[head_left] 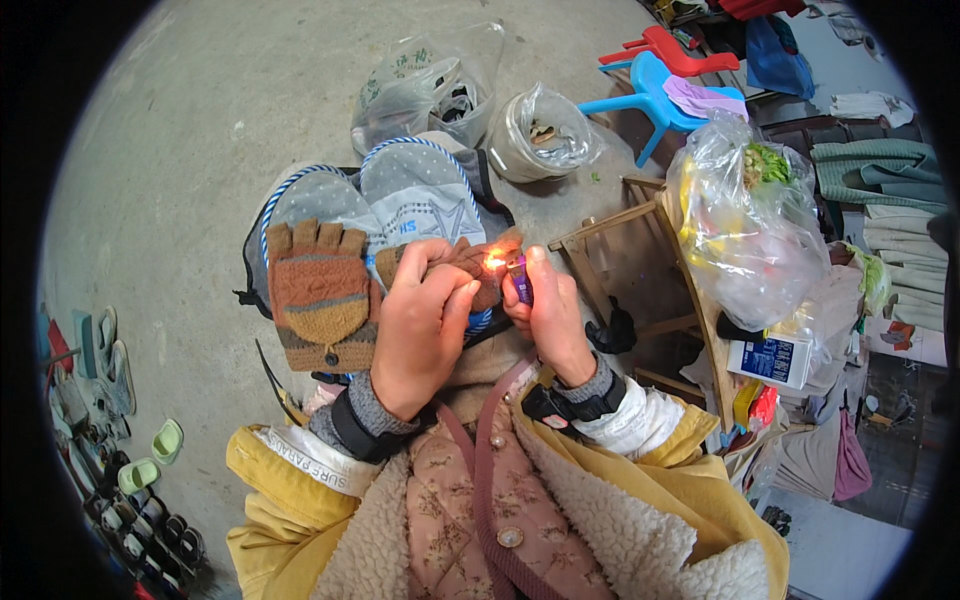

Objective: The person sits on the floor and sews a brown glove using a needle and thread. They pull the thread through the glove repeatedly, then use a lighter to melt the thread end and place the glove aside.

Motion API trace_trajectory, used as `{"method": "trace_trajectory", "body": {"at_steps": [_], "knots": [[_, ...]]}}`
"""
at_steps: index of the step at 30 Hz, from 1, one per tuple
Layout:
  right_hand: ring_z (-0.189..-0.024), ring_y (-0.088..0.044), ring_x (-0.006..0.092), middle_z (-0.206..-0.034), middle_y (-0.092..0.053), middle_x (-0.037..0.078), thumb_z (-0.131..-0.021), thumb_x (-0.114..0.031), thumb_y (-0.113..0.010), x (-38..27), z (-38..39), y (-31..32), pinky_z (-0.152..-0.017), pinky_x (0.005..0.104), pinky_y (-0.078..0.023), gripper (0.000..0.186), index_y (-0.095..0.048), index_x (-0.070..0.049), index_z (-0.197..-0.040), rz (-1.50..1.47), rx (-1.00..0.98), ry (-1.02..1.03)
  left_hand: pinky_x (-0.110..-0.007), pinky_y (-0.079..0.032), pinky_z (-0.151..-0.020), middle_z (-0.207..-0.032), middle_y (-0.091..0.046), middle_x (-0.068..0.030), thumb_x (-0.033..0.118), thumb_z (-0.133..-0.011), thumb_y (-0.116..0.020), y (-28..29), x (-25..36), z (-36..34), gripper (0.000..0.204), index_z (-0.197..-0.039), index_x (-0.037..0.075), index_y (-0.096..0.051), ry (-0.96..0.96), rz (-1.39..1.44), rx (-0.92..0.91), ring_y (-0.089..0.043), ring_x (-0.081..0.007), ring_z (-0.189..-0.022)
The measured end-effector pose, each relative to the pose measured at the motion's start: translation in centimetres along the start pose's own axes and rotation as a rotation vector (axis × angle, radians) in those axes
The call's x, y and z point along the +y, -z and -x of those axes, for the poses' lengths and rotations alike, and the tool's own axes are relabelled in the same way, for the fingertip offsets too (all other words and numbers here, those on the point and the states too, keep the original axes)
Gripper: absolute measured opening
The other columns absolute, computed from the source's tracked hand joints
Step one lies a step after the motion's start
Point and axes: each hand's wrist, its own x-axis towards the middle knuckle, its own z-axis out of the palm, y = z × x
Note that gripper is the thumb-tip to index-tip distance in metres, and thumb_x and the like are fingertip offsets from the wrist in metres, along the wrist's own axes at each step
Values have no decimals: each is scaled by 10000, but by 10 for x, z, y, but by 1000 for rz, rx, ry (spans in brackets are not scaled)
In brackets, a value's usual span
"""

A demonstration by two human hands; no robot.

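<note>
Seen from above, a person in a yellow fleece-lined jacket (640,520) works with both hands over their lap. The left hand (420,320) is closed around a brown knitted glove (470,262), pinching its edge between thumb and fingers. The right hand (548,318) is curled tightly around a small purple lighter (521,282), thumb on top, and a small orange flame (494,261) burns at the lighter's tip, touching the edge of the held glove. The two hands sit side by side, nearly touching. Just to the left, a second glove (320,292), brown and orange, lies flat on a pair of grey slippers with blue-and-white trim (415,190). Beyond them on the concrete floor (200,120) stand clear plastic bags (440,85). To the right is a wooden stool (620,260) and a large clear bag of vegetables (745,220), with a blue plastic chair (660,95) further back.
</note>
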Motion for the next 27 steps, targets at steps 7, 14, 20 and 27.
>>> {"method": "trace_trajectory", "body": {"at_steps": [7, 14, 20, 27], "knots": [[-499, -332, 55, -561, -409, -43, -1002, -486, -317, -2, 5, 0, -469, 237, -253, 573, -503, -70, -654, 45, 22, 48, -211, -431, -482, -1040, -514, -90, -35, -880, -575, 2, 6, 2, 50, -831, -45, -566, 216, 321, -43, -537, -79, -574], [-440, -278, 46, -524, -355, -67, -996, -504, -285, 0, 4, 1, -422, 230, -203, 569, -483, -95, -653, 112, -17, 116, -207, -442, -480, -1076, -505, -98, -32, -885, -577, 3, 6, 3, 55, -838, -58, -566, 278, 414, -76, -554, -84, -592], [-454, -282, 46, -534, -360, -67, -1000, -480, -307, 1, 3, 1, -433, 232, -210, 550, -474, -97, -643, 103, -12, 121, -200, -454, -487, -1046, -520, -85, -30, -885, -581, 4, 5, 2, 46, -864, -72, -579, 468, 626, -96, -568, -78, -589], [-454, -281, 56, -525, -370, -57, -992, -420, -345, 3, 0, 1, -438, 250, -203, 530, -455, -93, -590, 62, -17, 94, -199, -458, -490, -1053, -522, -88, -21, -889, -584, 5, 2, 3, 52, -878, -72, -587, 539, 701, -139, -571, -78, -592]]}}
